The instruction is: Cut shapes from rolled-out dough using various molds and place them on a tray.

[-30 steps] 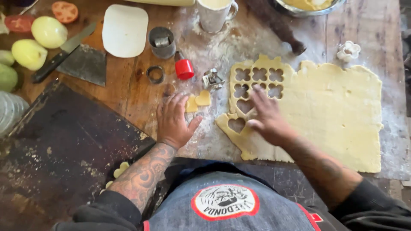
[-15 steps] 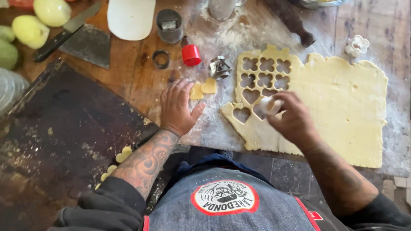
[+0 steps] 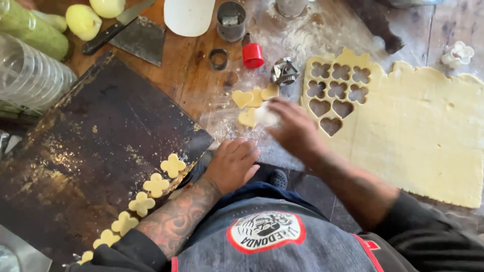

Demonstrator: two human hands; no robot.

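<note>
A rolled sheet of pale dough [image 3: 423,136] lies on the floured wooden table, with flower and heart holes cut in its left corner. Three loose dough hearts [image 3: 242,98] sit left of the sheet. My right hand [image 3: 296,130] is blurred over them, its fingertips closed on a small white cutter [image 3: 264,115] beside the nearest heart [image 3: 248,119]. Just below, my left hand [image 3: 234,163] rests flat at the table's edge with nothing in it. A dark baking tray [image 3: 96,146] to its left carries a row of flower-shaped cut-outs [image 3: 173,165] along its near edge.
Behind the hearts stand a metal cutter [image 3: 285,71], a red cap [image 3: 252,54], a ring cutter [image 3: 219,58] and a metal cup [image 3: 231,20]. A white scraper [image 3: 187,15], a metal bench scraper [image 3: 138,38], yellow-green fruit [image 3: 83,21] and a plastic bottle [image 3: 30,75] fill the back left. Another white cutter [image 3: 458,53] lies far right.
My right hand left the dough sheet with the white cutter and moved left to the loose hearts. My left hand drew back from the hearts to the table's edge.
</note>
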